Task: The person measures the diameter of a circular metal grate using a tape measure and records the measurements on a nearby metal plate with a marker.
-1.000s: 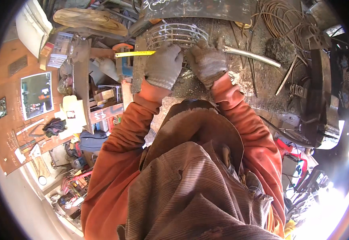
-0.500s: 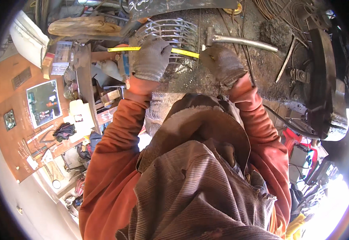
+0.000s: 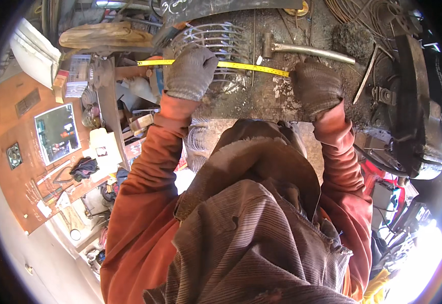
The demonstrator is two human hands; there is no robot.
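Yellow tape measure stretched across workbench, over wire rack. Left hand clenched on tape. Right hand clenched at far end; grasp hidden.

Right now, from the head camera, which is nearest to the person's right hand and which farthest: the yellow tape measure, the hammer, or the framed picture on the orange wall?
1. Yellow tape measure: its end meets the right hand, on the hand's left.
2. Hammer: just above the hand, on the bench.
3. Framed picture: far left, on the orange wall.
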